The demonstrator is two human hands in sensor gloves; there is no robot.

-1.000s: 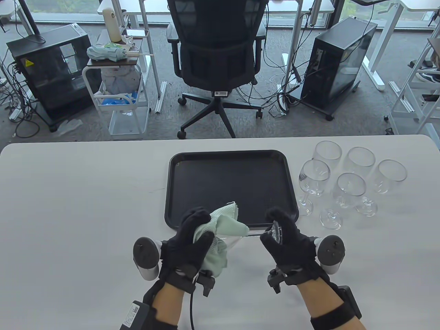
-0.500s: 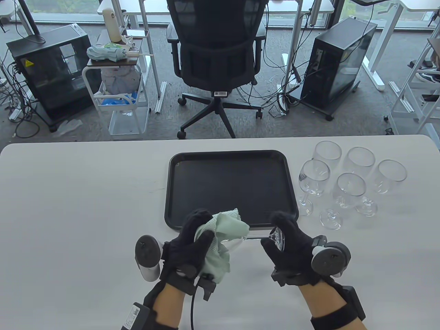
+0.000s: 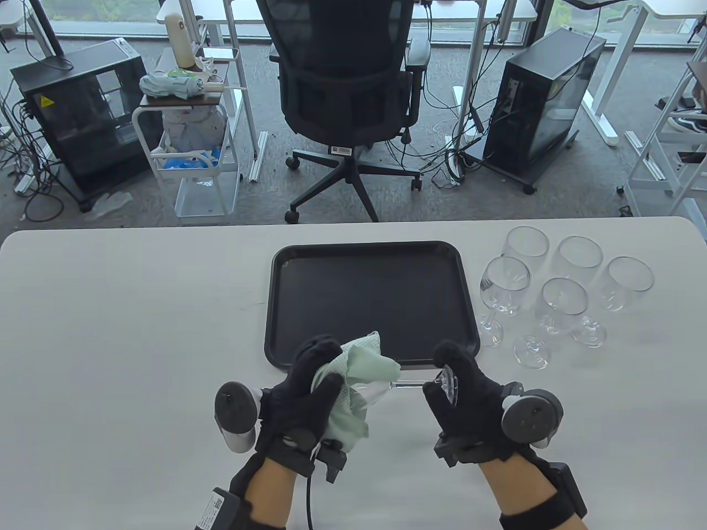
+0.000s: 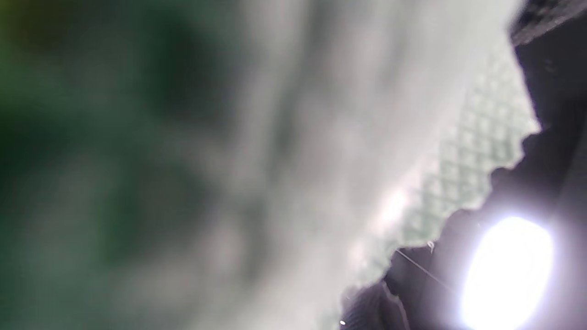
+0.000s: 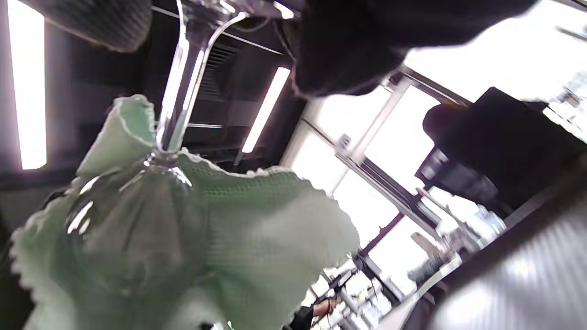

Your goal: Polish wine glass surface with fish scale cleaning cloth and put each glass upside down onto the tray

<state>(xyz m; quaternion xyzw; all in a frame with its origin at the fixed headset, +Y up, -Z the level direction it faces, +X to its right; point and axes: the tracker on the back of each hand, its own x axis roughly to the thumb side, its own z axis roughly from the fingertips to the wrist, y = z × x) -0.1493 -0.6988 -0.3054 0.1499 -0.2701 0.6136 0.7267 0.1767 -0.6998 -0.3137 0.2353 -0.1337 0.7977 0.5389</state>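
Pale green fish scale cloth (image 3: 353,386) wraps the bowl of the wine glass (image 3: 411,382) in my left hand (image 3: 309,386), fingers curled round it. The glass lies horizontal above the table's near edge, long axis left to right, bowl pointing left. My right hand (image 3: 458,392) pinches its foot. The tray (image 3: 287,309) sits just beyond, nearer my left hand.

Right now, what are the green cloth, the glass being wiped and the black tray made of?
Green cloth: seems a soft woven fabric; a fine scale-like grid and wavy edge show in both wrist views.
Wine glass: clear and shiny, so glass or maybe clear plastic; lights glint on its stem.
Black tray: probably plastic, matte and smooth, with rounded corners and a raised rim.
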